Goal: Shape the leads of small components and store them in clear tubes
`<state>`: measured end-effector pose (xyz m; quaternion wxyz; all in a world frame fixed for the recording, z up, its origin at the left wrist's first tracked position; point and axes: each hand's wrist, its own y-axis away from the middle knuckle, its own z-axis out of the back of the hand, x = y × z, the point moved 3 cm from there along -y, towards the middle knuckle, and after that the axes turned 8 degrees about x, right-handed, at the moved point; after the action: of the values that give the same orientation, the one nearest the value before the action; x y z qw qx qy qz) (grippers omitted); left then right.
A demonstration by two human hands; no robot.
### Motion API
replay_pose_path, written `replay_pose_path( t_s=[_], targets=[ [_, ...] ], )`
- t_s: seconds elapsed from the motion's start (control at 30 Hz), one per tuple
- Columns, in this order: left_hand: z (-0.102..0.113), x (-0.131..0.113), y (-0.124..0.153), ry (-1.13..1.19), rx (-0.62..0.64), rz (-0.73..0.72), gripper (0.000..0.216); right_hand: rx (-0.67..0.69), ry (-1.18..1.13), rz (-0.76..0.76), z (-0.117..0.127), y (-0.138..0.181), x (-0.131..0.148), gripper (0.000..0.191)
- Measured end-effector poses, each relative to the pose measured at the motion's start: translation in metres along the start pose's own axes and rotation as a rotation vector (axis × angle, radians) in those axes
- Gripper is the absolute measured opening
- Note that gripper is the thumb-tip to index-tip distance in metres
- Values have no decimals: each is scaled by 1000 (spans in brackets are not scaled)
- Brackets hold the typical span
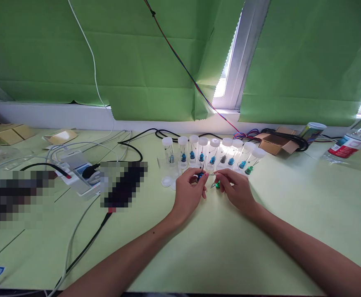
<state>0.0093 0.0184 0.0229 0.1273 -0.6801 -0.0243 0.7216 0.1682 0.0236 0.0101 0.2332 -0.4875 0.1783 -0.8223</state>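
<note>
My left hand (189, 189) is closed around a small blue piece (200, 176) with a thin dark pin sticking up from it. The fingertips of my right hand (235, 188) pinch a thin metal pin (212, 174) that reaches toward the left thumb. A small green piece (218, 185) shows below the right fingers, and I cannot tell if they touch it. Just beyond both hands stands a row of clear tubes with white caps (182, 141), each with a small blue, grey or green piece inside. At the row's left end is a clear tube (164, 168) without a visible cap.
A white power strip (80, 175) with tangled cables and blurred dark objects occupies the left. An open cardboard box (276, 144), a can (313, 132) and a water bottle (349, 145) stand at the back right. A red-and-blue wire (180, 62) hangs before green blinds.
</note>
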Motion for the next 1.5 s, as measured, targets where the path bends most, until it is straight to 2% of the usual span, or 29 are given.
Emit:
replay_pose_path(
  t_s=[0.37,0.8,1.5],
  targets=[
    [-1,2,-1,65,28,-6,22,-13,34,9,1,0,2,22],
    [-6,-3,0,183,76,-54,20,-117,58,96,5,3,6,20],
    [-8,-4,2,206,62,-90,19,-122,63,105,5,3,8,20]
  ],
)
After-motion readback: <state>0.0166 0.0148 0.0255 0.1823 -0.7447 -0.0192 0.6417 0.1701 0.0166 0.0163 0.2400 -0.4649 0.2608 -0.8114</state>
